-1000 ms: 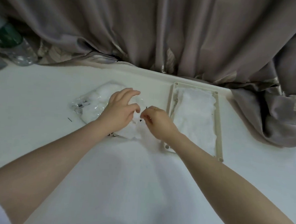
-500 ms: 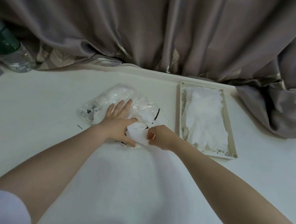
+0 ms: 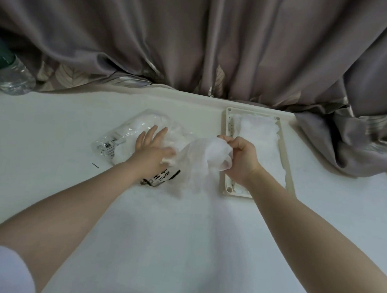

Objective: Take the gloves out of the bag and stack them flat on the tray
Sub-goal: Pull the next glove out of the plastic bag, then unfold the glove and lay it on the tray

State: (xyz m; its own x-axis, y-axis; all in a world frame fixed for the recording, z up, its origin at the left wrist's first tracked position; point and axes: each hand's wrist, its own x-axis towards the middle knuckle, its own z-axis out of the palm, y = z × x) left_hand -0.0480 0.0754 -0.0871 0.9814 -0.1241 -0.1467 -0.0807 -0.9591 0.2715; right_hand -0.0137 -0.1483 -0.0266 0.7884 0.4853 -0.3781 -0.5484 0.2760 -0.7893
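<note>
Head view: left hand (image 3: 152,151) presses flat on bag (image 3: 130,134); right hand (image 3: 241,160) pinches glove (image 3: 200,160).

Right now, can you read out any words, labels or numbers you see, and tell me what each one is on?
"GLOVES": black print, upside down, on the near end of the plastic bag.
White label on the bag's left end: a small code square and lines of print, too small to read.
Bottle with a green wrapper, far left: no print can be made out.

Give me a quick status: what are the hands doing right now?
Left hand flat, pressing the glove bag. Right hand grips a thin glove, partly out. Tray holds a stack. Path clear.
</note>
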